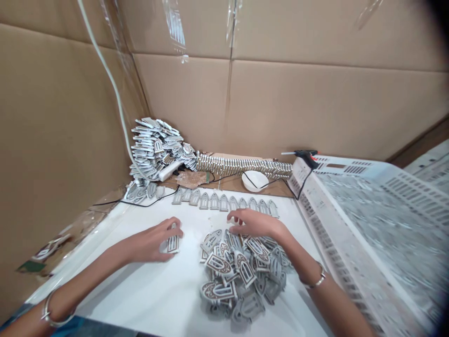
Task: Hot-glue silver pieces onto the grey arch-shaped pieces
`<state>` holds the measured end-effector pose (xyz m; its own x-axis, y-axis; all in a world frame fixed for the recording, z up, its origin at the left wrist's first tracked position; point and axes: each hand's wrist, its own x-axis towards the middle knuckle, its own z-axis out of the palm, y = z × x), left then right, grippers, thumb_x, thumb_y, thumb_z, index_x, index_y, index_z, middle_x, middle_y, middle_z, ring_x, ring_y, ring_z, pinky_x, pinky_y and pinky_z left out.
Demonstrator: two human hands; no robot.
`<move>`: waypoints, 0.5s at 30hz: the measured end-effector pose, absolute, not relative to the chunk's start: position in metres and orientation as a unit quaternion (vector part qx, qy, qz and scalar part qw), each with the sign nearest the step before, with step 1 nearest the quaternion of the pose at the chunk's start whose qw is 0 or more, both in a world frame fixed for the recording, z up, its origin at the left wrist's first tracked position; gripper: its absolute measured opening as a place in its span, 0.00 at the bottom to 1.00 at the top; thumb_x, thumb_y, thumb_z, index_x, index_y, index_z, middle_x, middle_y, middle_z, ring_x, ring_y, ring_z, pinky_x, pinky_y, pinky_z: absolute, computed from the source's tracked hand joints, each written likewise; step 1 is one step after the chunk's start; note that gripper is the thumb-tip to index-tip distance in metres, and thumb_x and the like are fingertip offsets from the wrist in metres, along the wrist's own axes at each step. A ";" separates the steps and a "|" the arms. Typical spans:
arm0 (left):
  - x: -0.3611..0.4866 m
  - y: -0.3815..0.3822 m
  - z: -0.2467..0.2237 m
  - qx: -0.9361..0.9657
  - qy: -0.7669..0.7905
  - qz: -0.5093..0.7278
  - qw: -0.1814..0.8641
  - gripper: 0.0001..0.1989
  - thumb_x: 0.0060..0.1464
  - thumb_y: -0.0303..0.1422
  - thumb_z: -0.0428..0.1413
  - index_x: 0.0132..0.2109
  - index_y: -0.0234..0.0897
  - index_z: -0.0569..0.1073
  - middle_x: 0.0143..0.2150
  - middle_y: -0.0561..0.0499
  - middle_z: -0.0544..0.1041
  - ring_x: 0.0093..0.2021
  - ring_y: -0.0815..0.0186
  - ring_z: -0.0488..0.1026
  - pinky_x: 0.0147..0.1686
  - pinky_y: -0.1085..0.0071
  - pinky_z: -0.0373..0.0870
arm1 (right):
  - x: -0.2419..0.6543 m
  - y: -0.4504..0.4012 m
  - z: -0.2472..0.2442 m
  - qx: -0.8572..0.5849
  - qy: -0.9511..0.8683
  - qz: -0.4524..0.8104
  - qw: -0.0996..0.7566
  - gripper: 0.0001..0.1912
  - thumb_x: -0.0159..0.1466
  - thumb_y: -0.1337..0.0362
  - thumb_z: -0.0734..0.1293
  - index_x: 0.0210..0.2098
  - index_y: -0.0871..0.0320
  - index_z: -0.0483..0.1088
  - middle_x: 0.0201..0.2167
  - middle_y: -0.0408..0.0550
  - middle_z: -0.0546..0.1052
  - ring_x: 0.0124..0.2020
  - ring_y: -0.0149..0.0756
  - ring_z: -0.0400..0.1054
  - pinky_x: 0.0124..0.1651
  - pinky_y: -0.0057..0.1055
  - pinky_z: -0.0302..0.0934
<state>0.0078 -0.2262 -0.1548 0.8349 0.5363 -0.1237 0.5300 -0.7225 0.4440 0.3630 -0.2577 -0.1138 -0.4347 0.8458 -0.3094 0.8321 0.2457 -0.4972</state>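
- Where is the small arched piece [173,244] in relation to the left hand [150,241]?
- Right under the person's curled fingers [164,229], on the white board [119,295], just to the left of the heap of arched pieces [238,278]. Its lower end shows past the hand.
- Is the hand pinching it?
- That can't be told. The hand is cupped over the piece and hides the thumb and the top of the piece, so a pinch and a light touch look alike from the head camera.
- And the right hand [254,223]?
- It is open, with the fingers spread and lightly bent, right over the top of the heap. Its palm hides the pieces beneath it, so contact there is hard to make out.
- What else is around the heap?
- Just behind it, a row of arched pieces [224,202] lies side by side. Farther back are a long line of pieces on edge [242,165], a white bowl [255,180] and a glue gun [301,157]. To the right of the heap is a white plastic crate [379,234], its contents too blurred to identify.
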 end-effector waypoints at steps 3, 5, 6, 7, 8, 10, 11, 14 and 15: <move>0.006 -0.218 -0.150 0.923 0.287 0.030 0.254 0.16 0.52 0.32 0.57 0.50 0.41 0.69 0.56 0.46 0.67 0.53 0.60 0.70 0.53 0.69 0.67 | 0.365 -0.258 -0.110 -0.538 -0.784 0.308 0.019 0.20 0.64 0.54 0.65 0.52 0.56 0.72 0.44 0.54 0.77 0.41 0.41 0.71 0.43 0.34 0.61; 0.004 -0.210 -0.151 0.921 0.292 0.040 0.256 0.12 0.54 0.32 0.56 0.47 0.40 0.68 0.55 0.46 0.68 0.53 0.60 0.69 0.54 0.69 0.67 | 0.367 -0.258 -0.108 -0.541 -0.783 0.306 0.023 0.20 0.64 0.55 0.64 0.52 0.56 0.72 0.44 0.54 0.77 0.42 0.43 0.70 0.44 0.35 0.61; 0.002 -0.206 -0.152 0.920 0.297 0.043 0.251 0.11 0.55 0.33 0.55 0.46 0.40 0.68 0.56 0.46 0.68 0.54 0.60 0.69 0.54 0.68 0.66 | 0.368 -0.258 -0.107 -0.541 -0.784 0.303 0.025 0.20 0.64 0.55 0.64 0.52 0.56 0.72 0.43 0.54 0.77 0.43 0.43 0.70 0.44 0.35 0.61; 0.000 -0.203 -0.155 0.921 0.302 0.044 0.242 0.10 0.56 0.34 0.56 0.46 0.40 0.69 0.57 0.45 0.69 0.55 0.59 0.69 0.55 0.67 0.65 | 0.368 -0.259 -0.107 -0.542 -0.784 0.301 0.028 0.20 0.64 0.56 0.64 0.52 0.57 0.72 0.43 0.54 0.77 0.43 0.43 0.70 0.45 0.35 0.61; -0.003 -0.199 -0.159 0.923 0.306 0.047 0.230 0.11 0.56 0.36 0.56 0.46 0.40 0.70 0.58 0.45 0.69 0.57 0.58 0.68 0.56 0.66 0.65 | 0.367 -0.259 -0.106 -0.542 -0.785 0.298 0.031 0.19 0.64 0.56 0.64 0.51 0.57 0.72 0.43 0.54 0.77 0.43 0.43 0.70 0.45 0.35 0.61; -0.010 -0.193 -0.167 0.927 0.311 0.058 0.201 0.14 0.57 0.41 0.57 0.49 0.42 0.72 0.61 0.44 0.69 0.60 0.55 0.66 0.59 0.63 0.63 | 0.365 -0.260 -0.106 -0.543 -0.787 0.290 0.043 0.18 0.64 0.57 0.64 0.50 0.57 0.73 0.42 0.54 0.77 0.41 0.42 0.70 0.44 0.34 0.61; -0.014 -0.191 -0.172 0.929 0.312 0.063 0.188 0.16 0.57 0.43 0.57 0.50 0.43 0.73 0.63 0.45 0.68 0.62 0.54 0.65 0.60 0.62 0.62 | 0.363 -0.260 -0.107 -0.541 -0.790 0.284 0.052 0.17 0.64 0.58 0.64 0.49 0.57 0.73 0.42 0.53 0.77 0.41 0.41 0.71 0.43 0.34 0.61; -0.024 -0.186 -0.182 0.931 0.318 0.071 0.165 0.19 0.58 0.46 0.56 0.54 0.47 0.73 0.68 0.47 0.63 0.65 0.53 0.62 0.62 0.60 0.61 | 0.352 -0.260 -0.113 -0.530 -0.799 0.268 0.088 0.15 0.64 0.59 0.63 0.47 0.58 0.74 0.41 0.52 0.78 0.40 0.39 0.71 0.42 0.32 0.60; -0.026 -0.185 -0.183 0.930 0.323 0.070 0.162 0.20 0.59 0.46 0.55 0.56 0.48 0.73 0.68 0.47 0.62 0.65 0.52 0.62 0.62 0.59 0.61 | 0.348 -0.259 -0.116 -0.524 -0.802 0.269 0.097 0.15 0.64 0.60 0.63 0.46 0.58 0.74 0.41 0.52 0.78 0.40 0.39 0.71 0.41 0.32 0.60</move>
<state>-0.0264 -0.1845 -0.1834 0.7820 0.6227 0.0255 0.5774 -0.7392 0.3467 0.3476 -0.2588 -0.1158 -0.4317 0.8931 -0.1265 0.7884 0.3055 -0.5339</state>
